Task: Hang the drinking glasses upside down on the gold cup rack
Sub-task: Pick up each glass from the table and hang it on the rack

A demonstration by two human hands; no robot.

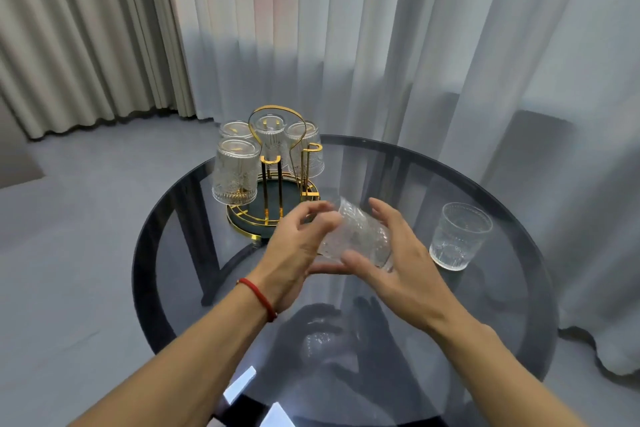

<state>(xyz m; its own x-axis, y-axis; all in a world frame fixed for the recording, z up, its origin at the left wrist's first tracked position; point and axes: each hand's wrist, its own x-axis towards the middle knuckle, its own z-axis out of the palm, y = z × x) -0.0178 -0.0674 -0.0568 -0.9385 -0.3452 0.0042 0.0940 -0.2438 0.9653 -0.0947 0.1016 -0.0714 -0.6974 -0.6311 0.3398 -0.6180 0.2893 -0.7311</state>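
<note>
The gold cup rack [277, 163] stands on its round dark tray at the far left of the glass table. Several embossed clear glasses hang upside down on its prongs, the nearest one [236, 172] at the left front. Two gold prongs at the front and right carry nothing. In front of the rack both my hands hold a tilted glass [360, 236] above the table. My left hand [298, 246] curls its fingers round the glass's left side. My right hand [398, 253] cups the right side with thumb under it. Another glass [459, 236] stands upright at the right.
The round smoked-glass table [502, 322] has a dark rim and dark legs showing through the top. Grey and white curtains hang close behind and to the right. Grey floor lies to the left. A red cord is on my left wrist.
</note>
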